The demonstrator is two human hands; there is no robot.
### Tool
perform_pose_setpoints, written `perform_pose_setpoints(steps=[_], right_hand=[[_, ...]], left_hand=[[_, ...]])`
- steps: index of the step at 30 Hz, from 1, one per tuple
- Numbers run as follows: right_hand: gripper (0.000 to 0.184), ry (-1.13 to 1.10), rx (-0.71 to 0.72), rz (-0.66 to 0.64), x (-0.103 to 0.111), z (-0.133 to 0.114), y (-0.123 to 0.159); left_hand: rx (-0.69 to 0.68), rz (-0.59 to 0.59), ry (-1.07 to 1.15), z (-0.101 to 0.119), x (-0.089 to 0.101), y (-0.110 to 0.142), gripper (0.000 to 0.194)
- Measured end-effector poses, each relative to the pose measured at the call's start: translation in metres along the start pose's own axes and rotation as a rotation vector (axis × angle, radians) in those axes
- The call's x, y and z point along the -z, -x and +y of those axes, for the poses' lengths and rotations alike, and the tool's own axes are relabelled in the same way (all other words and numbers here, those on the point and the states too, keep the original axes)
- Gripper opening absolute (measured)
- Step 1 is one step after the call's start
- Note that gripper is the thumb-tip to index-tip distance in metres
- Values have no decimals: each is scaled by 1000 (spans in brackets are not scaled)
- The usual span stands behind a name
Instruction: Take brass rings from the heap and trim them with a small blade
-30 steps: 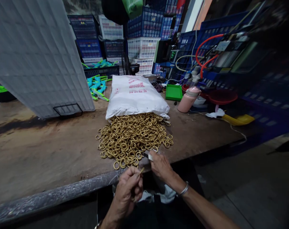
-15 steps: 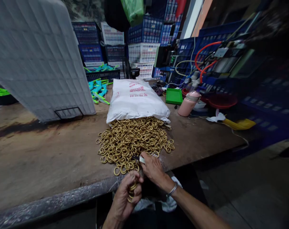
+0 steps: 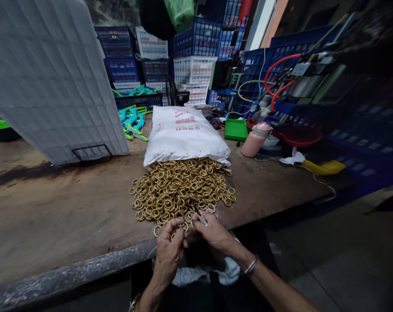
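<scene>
Gold-coloured rings (image 3: 177, 186) lie heaped on the table, spilling from the mouth of a white sack (image 3: 186, 136) with red print. At the near edge of the heap, my left hand (image 3: 169, 255) is closed, with a few gold rings showing between its curled fingers. My right hand (image 3: 217, 236) grips a small slim tool (image 3: 201, 218) with a dark tip and a pale handle; its exact kind is unclear. A ring also shows by the right fingertips, but whether they hold it I cannot tell. Both hands are close together over the table's front edge.
A grey ribbed panel (image 3: 60, 82) stands at the left. Behind the sack are teal and green plastic parts (image 3: 133, 119) and stacked crates (image 3: 194, 69). To the right are a green tray (image 3: 236, 129), a pink bottle (image 3: 255, 141) and a machine with red hoses (image 3: 305, 82).
My left hand has moved up towards the heap and my right hand has drawn back slightly, tilting its tool. Rings inside the left hand are now less visible. The view has shifted slightly.
</scene>
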State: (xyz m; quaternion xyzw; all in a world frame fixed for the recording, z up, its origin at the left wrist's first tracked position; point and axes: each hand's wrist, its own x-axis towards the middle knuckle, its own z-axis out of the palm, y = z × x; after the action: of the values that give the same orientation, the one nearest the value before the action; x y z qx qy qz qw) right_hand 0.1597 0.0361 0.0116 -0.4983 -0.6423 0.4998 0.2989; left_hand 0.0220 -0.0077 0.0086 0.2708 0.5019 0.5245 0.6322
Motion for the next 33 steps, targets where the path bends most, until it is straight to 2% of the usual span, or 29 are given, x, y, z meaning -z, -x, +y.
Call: perform_pose_setpoints(steps=[8,12,14,16,18,20,23,26,28,30,33], right_hand=[[7,-277,-179,-142,-5,-14,13],[13,-291,-291,-150,-7,-10,16],[18,-242,-240,-91,-7,-9,18],[24,-148,-124,-25,-6,-10,20],[28,-52,-37,4,-5,-12,21],[29,15,-14,11,-5,-14,20],[26,64,-19,42,-8,-15,16],[22,91,-26,69,-10,-13,13],[21,90,-25,73,-11,-11,12],[23,45,-23,48,-11,-10,12],[27,-81,-41,-2,-12,-10,12]], left_hand=[[-277,-165,-290,-3,1,-1,19],[-320,-124,-372,-1,3,2,15],[-385,-83,-443,-2,4,2,15],[-468,-57,-524,-3,5,2,12],[-535,-48,-574,-3,4,2,11],[-550,-62,-572,-2,3,2,11],[-427,-99,-469,1,-1,4,14],[-141,-149,-320,2,-2,6,24],[-1,-210,-238,1,-1,5,30],[37,-260,-162,-2,0,5,33],[56,-277,-36,-4,0,5,31]])
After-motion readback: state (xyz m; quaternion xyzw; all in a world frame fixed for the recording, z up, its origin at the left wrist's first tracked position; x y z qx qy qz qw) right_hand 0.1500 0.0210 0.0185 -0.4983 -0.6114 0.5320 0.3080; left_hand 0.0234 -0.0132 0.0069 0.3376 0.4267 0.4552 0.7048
